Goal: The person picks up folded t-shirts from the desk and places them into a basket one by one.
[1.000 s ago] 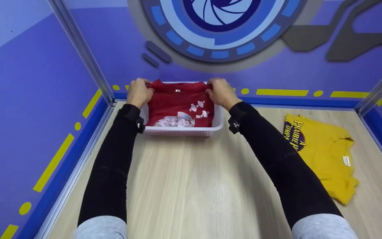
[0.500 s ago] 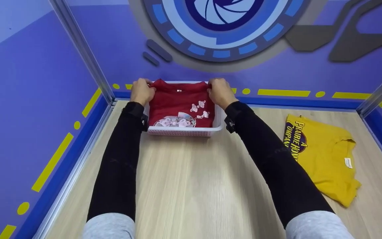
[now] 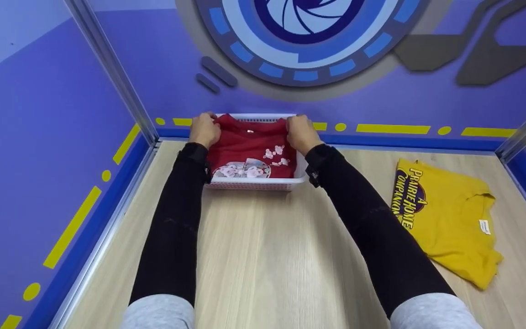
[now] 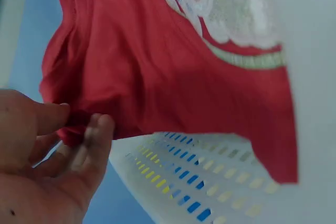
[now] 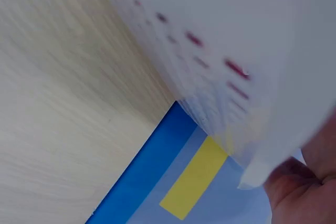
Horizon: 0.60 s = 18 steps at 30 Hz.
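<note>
A folded red T-shirt (image 3: 254, 151) with a pale floral print lies in a white perforated plastic basket (image 3: 256, 181) against the back wall. At the shirt's far left corner, my left hand (image 3: 205, 130) pinches the fabric; in the left wrist view, the thumb and fingers of the left hand (image 4: 58, 150) close on the red cloth (image 4: 157, 77) above the basket's slotted wall. My right hand (image 3: 302, 133) grips the shirt's far right corner, its fingertips mostly hidden. In the right wrist view, the right hand (image 5: 304, 192) is beside the basket's rim (image 5: 257, 174).
A folded yellow T-shirt (image 3: 459, 219) with purple-and-yellow lettering lies on the right of the wood-grain table (image 3: 263, 256). Purple panels with yellow dashes (image 3: 393, 130) enclose the left, back and right sides. A metal post (image 3: 112, 68) stands at the back left corner.
Both hands have drawn slightly closer together and nearer to me, bringing the red T-shirt's collar edge with them. More of the basket's far wall shows behind the collar.
</note>
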Available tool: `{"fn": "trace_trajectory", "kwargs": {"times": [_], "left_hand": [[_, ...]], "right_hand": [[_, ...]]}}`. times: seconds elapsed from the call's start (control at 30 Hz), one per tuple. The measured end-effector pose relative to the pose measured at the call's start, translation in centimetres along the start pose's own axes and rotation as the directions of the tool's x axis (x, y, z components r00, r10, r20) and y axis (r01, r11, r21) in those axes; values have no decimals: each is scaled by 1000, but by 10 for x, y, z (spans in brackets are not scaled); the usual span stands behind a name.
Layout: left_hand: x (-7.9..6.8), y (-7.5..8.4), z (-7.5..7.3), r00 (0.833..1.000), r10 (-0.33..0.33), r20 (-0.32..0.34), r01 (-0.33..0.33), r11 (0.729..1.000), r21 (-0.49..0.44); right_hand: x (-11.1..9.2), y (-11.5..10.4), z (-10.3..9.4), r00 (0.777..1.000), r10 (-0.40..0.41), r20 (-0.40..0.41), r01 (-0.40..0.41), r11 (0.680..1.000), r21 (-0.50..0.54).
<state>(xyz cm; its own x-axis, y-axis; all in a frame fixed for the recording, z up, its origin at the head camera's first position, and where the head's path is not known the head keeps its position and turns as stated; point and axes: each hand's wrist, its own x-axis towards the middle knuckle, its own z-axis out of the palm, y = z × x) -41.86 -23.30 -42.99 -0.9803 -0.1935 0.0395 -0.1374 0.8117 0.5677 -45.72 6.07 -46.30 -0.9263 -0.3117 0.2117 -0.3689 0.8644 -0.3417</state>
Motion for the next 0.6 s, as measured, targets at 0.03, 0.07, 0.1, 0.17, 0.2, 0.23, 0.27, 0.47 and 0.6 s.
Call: {"fn": "trace_trajectory", "kwargs": {"times": [0.03, 0.07, 0.1, 0.17, 0.2, 0.23, 0.27, 0.47, 0.6], "left_hand": [[0, 0, 1, 1000, 6, 26, -7, 1000, 9], [0, -1, 3, 999, 19, 49, -20, 1000, 18], [0, -2, 4, 997, 37, 74, -39, 999, 27], [0, -4, 6, 990, 77, 116, -82, 996, 40], [0, -6, 6, 986, 96, 134, -103, 994, 47], [0, -8, 7, 982, 110, 152, -119, 992, 52], [-1, -9, 7, 978, 124, 166, -137, 988, 65], [-19, 0, 4, 959, 215, 186, -248, 952, 179], [-38, 11, -3, 924, 273, 268, -323, 932, 164]], "right_hand": [[-9, -10, -9, 1000, 9, 24, -9, 1000, -13], [-10, -10, -9, 999, 12, 39, -11, 1000, -26], [-10, -10, -9, 999, 10, 45, -8, 999, -38], [-12, -12, -11, 997, 6, 80, 0, 998, -67], [-12, -14, -12, 995, -2, 98, 11, 996, -89], [-13, -16, -13, 993, -8, 117, 20, 995, -102], [-14, -18, -14, 991, -15, 133, 29, 994, -109], [-30, -29, -18, 989, -98, 108, 107, 991, -81], [-44, -36, -27, 972, -192, 134, 192, 981, 18]]}}
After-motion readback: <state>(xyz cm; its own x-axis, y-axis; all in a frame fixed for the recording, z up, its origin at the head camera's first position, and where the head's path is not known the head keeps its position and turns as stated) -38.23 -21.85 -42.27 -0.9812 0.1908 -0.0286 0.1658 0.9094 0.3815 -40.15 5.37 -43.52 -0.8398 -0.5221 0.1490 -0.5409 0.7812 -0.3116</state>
